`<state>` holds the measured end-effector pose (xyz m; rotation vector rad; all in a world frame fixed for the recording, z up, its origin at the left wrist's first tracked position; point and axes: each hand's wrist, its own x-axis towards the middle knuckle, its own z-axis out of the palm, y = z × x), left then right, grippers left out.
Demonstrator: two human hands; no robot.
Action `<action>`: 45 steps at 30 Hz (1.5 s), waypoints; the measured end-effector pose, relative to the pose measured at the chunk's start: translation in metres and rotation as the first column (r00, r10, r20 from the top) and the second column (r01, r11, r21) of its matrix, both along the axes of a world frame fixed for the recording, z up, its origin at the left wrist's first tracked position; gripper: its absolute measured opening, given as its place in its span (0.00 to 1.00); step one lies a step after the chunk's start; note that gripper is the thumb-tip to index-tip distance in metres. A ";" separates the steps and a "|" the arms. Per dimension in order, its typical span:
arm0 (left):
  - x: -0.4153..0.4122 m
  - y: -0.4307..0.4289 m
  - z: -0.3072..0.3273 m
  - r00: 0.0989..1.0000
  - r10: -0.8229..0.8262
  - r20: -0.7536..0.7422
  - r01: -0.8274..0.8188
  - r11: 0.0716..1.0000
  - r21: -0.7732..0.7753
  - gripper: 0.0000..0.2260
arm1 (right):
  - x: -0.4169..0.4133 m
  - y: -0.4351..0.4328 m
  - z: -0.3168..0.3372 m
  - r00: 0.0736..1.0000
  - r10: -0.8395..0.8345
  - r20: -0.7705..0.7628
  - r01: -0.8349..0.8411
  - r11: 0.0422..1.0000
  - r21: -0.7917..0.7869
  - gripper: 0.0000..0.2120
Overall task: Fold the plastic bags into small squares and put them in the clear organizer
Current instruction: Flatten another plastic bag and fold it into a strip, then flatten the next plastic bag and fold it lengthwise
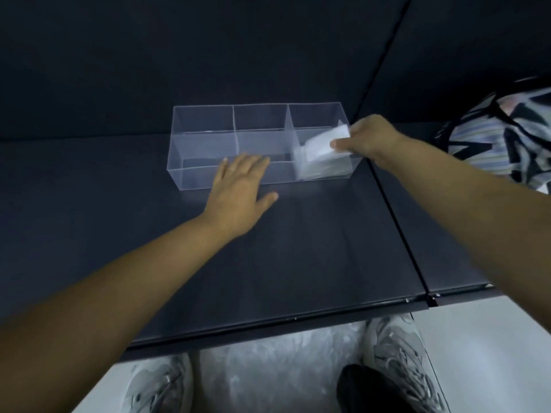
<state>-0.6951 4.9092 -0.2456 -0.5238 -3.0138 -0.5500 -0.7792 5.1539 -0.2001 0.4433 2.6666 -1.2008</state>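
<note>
right hand point(368, 138) pinching folded bag point(323, 146) over right-end compartment of clear organizer point(208, 174), bag's long axis tilted toward 2 o'clock; slot sits at 7 o'clock just below; left hand point(241, 192) flat, fingers spread, bracing organizer front on table point(298, 248)

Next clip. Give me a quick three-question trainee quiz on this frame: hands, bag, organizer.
1. True or false: the left hand holds the folded white plastic bag.
2. The right hand pinches that bag at which compartment of the clear rectangular plastic organizer? A left, B middle, C right.
3. How many compartments does the organizer have?

Key: 1 false, the left hand lies flat with straight fingers by the organizer's front wall; 2 C; 3 three.
</note>
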 end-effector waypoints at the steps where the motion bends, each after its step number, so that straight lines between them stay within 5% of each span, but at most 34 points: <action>1: 0.002 -0.001 -0.008 1.000 -0.020 -0.014 0.019 0.997 -0.074 0.32 | -0.004 -0.001 -0.004 1.000 0.023 0.018 -0.025 0.993 0.115 0.20; 5: 0.004 -0.006 -0.022 0.996 -0.058 -0.061 0.045 0.981 -0.191 0.35 | -0.013 -0.016 -0.009 0.995 0.087 0.056 -0.101 0.941 0.322 0.16; 10: 0.023 0.001 -0.020 0.997 -0.059 -0.049 0.053 0.991 -0.121 0.33 | -0.013 -0.034 -0.016 0.991 0.100 0.085 -0.128 0.882 0.454 0.23; 16: 0.107 -0.003 -0.044 0.981 -0.141 0.129 0.165 0.967 -0.194 0.35 | 0.058 -0.021 -0.004 0.949 0.053 -0.310 0.112 0.864 0.490 0.32; 18: 0.128 -0.010 -0.053 0.981 -0.142 0.136 0.174 0.950 -0.259 0.35 | 0.107 -0.025 -0.003 0.868 0.160 -0.471 0.042 0.920 0.390 0.24; 20: 0.138 -0.016 -0.056 0.983 -0.144 0.118 0.171 0.949 -0.265 0.34 | 0.169 -0.035 -0.011 0.762 0.356 -0.541 -0.227 0.929 0.292 0.11; 22: 0.139 -0.020 -0.057 0.982 -0.152 0.110 0.176 0.950 -0.259 0.34 | 0.230 -0.045 -0.032 0.650 0.672 -0.354 -0.627 0.738 0.250 0.04; 24: 0.138 -0.021 -0.058 0.980 -0.164 0.111 0.187 0.948 -0.257 0.33 | 0.273 -0.050 -0.062 0.486 0.872 0.052 -0.872 0.480 0.101 0.14; 27: 0.137 -0.020 -0.058 0.978 -0.171 0.120 0.197 0.946 -0.259 0.33 | 0.295 -0.044 -0.115 0.289 0.828 0.480 -0.957 0.267 0.116 0.38; 30: 0.136 -0.021 -0.059 0.980 -0.160 0.118 0.186 0.950 -0.250 0.33 | 0.283 -0.056 -0.139 0.338 0.775 0.534 -0.929 0.183 0.322 0.25; 32: 0.136 -0.021 -0.058 0.979 -0.156 0.128 0.184 0.951 -0.249 0.33 | 0.275 -0.061 -0.140 0.387 0.816 0.429 -0.902 0.237 0.362 0.15; 35: 0.135 -0.022 -0.054 0.976 -0.161 0.145 0.188 0.962 -0.200 0.33 | 0.267 -0.058 -0.105 0.423 0.865 0.270 -0.899 0.364 0.244 0.16; 38: 0.126 -0.024 -0.040 0.932 -0.147 0.331 0.116 0.987 0.112 0.31 | 0.256 -0.051 -0.054 0.564 0.824 0.054 -0.825 0.558 0.087 0.17; 40: 0.119 -0.029 -0.021 0.779 -0.191 0.597 -0.131 0.882 0.453 0.32 | 0.245 -0.046 -0.024 0.745 0.665 -0.045 -0.667 0.745 -0.027 0.22; 42: 0.111 -0.041 -0.001 0.554 -0.407 0.727 -0.364 0.667 0.650 0.34 | 0.226 -0.040 -0.011 0.874 0.477 -0.091 -0.486 0.855 -0.183 0.28; 43: 0.107 -0.046 0.008 0.509 -0.516 0.690 -0.365 0.596 0.715 0.32 | 0.214 -0.038 -0.007 0.909 0.410 -0.079 -0.416 0.876 -0.245 0.32; 45: 0.100 -0.048 0.017 0.558 -0.553 0.619 -0.307 0.555 0.773 0.21 | 0.194 -0.032 -0.006 0.943 0.332 0.003 -0.310 0.884 -0.350 0.36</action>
